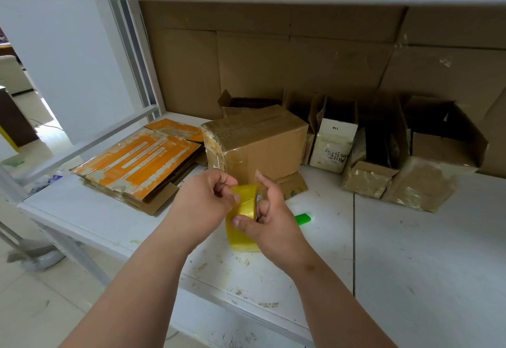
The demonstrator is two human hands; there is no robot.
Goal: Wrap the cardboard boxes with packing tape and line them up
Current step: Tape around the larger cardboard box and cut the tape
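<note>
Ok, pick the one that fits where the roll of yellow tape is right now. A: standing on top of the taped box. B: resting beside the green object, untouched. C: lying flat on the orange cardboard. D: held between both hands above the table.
D: the roll of yellow tape is gripped by the right hand, with the left hand pinching at its upper edge.

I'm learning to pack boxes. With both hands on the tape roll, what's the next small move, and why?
Probably peel the tape's free end loose: the left hand picks at the yellow tape roll, which the right hand grips, and no strip yet reaches the closed cardboard box behind.
</note>
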